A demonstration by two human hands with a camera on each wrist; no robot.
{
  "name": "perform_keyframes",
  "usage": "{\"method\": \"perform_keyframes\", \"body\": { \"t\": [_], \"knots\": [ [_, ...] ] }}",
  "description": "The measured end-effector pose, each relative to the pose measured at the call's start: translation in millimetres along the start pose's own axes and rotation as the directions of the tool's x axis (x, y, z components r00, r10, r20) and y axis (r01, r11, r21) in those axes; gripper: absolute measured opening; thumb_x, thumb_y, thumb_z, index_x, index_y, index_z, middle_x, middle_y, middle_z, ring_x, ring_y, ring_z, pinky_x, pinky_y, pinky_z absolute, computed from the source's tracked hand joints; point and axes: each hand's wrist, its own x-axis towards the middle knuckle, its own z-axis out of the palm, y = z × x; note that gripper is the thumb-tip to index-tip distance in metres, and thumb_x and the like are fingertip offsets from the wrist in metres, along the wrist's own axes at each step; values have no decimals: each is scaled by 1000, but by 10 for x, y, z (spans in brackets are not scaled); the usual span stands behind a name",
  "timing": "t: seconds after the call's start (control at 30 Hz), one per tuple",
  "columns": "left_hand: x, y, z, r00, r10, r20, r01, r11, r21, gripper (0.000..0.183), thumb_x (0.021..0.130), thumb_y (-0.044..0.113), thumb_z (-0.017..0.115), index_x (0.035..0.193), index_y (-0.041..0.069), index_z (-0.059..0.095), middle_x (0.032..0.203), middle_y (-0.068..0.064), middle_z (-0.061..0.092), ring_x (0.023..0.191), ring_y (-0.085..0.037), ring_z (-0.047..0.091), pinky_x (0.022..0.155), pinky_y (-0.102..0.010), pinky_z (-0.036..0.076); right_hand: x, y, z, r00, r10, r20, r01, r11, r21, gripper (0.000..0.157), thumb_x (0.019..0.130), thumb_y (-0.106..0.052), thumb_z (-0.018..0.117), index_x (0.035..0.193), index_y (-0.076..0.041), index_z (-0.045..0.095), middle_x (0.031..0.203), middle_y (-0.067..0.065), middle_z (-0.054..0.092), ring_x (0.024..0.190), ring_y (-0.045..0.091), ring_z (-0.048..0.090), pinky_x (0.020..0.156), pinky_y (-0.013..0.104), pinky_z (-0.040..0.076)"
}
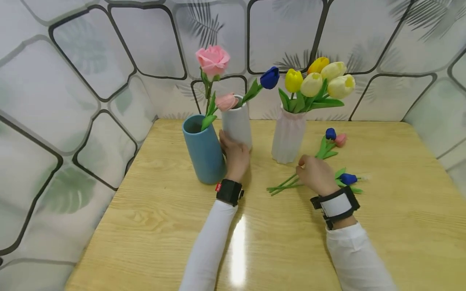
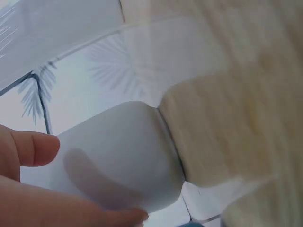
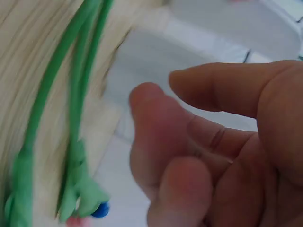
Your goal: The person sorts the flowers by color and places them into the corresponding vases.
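My left hand (image 1: 236, 158) grips the white vase (image 1: 237, 123) low on its side, thumb and fingers around it in the left wrist view. A blue tulip (image 1: 270, 78) and a pale pink tulip (image 1: 226, 102) show at its mouth. My right hand (image 1: 316, 174) hovers close over several green stems (image 1: 282, 186) on the table. Its thumb and loosely bent fingers stand apart with nothing between them in the right wrist view. Beyond it lie a small blue tulip (image 1: 330, 133) and a pink tulip (image 1: 340, 140). Another blue tulip (image 1: 348, 179) lies beside my right wrist.
A blue vase (image 1: 204, 151) with a pink rose (image 1: 212, 61) stands left of the white one. The ribbed pale vase (image 1: 289, 137) to the right holds several yellow and cream tulips (image 1: 311, 84). A patterned backdrop (image 1: 145, 40) rises behind the wooden table (image 1: 153, 226).
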Motion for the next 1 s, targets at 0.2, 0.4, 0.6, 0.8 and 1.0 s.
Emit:
{"method": "perform_keyframes", "body": {
  "t": [0.2, 0.4, 0.6, 0.8, 1.0],
  "knots": [
    [4, 98, -83, 1000, -20, 12, 21, 998, -63, 87, 84, 3, 45, 141, 4, -20, 148, -29, -13, 135, -29, -11, 111, -45, 15, 33, 170, -59, 997, 68, 26, -67, 997, -24, 33, 91, -22, 48, 106, 5, 58, 72, 17, 63, 50, 23, 50, 39, 35, 39],
    [-22, 157, -110, 995, -88, 40, 91, 993, -78, 91, 82, 5, 49, 141, 6, -20, 148, -28, -13, 135, -28, -10, 111, -44, 14, 50, 227, 45, 997, 30, 75, -29, 999, -19, 37, 92, -30, 52, 108, 2, 61, 89, 21, 68, 67, 27, 59, 53, 45, 49],
    [-31, 180, -137, 996, -80, 45, 84, 990, -110, 94, 78, 2, 49, 141, 4, -21, 148, -26, -16, 134, -27, -7, 109, -42, 21, 57, 269, 127, 999, 5, 36, -6, 1000, 14, 25, 88, -22, 57, 90, 2, 66, 82, 19, 67, 65, 26, 57, 57, 44, 48],
    [-32, 208, -164, 997, -64, 53, 71, 987, -143, 93, 79, 1, 49, 141, 4, -19, 148, -28, -14, 134, -28, -6, 110, -44, 17, 86, 349, 208, 1000, 1, 11, -1, 996, 87, 20, 87, -17, 57, 90, 2, 62, 85, 21, 66, 65, 27, 56, 59, 44, 48],
    [-31, 213, -170, 994, -81, 68, 90, 987, -134, 92, 78, 2, 49, 142, 4, -17, 149, -27, -13, 134, -28, -4, 110, -43, 18, 90, 418, 232, 998, 26, 58, -36, 983, 180, 16, 84, -14, 55, 89, 1, 56, 74, 17, 61, 42, 18, 52, 42, 35, 46]
  ]
}}
